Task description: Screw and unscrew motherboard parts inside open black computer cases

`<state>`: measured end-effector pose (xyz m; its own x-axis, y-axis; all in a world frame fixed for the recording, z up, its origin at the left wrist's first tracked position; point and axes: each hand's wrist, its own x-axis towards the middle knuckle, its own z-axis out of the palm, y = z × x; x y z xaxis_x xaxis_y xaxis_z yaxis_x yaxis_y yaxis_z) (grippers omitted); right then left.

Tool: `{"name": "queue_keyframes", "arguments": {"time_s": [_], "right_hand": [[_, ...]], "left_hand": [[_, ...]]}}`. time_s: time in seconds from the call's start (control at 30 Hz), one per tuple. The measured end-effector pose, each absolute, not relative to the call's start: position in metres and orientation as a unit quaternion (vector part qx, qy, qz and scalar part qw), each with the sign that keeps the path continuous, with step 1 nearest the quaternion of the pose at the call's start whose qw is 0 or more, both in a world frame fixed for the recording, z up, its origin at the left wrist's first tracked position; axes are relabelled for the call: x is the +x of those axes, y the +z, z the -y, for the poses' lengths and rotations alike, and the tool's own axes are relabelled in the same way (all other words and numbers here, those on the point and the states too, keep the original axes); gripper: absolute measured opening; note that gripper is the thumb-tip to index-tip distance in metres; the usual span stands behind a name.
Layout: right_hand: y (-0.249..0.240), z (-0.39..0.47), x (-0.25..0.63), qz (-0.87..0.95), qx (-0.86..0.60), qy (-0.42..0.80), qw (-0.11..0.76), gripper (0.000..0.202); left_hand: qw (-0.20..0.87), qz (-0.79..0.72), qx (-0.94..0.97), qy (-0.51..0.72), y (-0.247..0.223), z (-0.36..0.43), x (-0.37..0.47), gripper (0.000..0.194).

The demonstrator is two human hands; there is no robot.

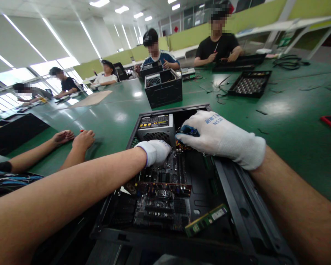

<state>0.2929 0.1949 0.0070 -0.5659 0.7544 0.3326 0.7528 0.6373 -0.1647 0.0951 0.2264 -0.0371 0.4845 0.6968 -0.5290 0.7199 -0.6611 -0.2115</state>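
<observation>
An open black computer case [228,184] lies in front of me, with a motherboard [162,176] inside. My left hand [160,151], in a white glove, reaches down over the board beside the power supply [156,129]. Its fingers are closed, and their tips and anything between them are hidden. My right hand [200,132], gloved in white with blue fingertips, curls thumb and fingers around the coloured power cables [183,145] right of the supply. A green memory module [206,219] lies loose, slanted, at the case's near right.
Beyond my case stands another open computer case [164,90] before a person. A black panel with a honeycomb grid [249,84], cables [289,62] and scraps lie on the green table [292,117]. Another person's hands [82,140] rest at left; several people sit around.
</observation>
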Motion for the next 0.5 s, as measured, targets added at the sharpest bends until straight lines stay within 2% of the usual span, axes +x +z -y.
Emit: {"name": "queue_keyframes", "arguments": {"time_s": [0.37, 0.5], "right_hand": [[0.0069, -0.1939, 0.2922, 0.887, -0.424, -0.014, 0.181, 0.045], [0.0075, -0.1940, 0.2923, 0.888, -0.423, -0.014, 0.178, 0.045]], "left_hand": [[0.027, -0.415, 0.864, -0.283, -0.0414, -0.2295, 0.0955, 0.060], [0.019, -0.414, 0.861, -0.296, -0.0384, -0.2272, 0.0970, 0.056]]}}
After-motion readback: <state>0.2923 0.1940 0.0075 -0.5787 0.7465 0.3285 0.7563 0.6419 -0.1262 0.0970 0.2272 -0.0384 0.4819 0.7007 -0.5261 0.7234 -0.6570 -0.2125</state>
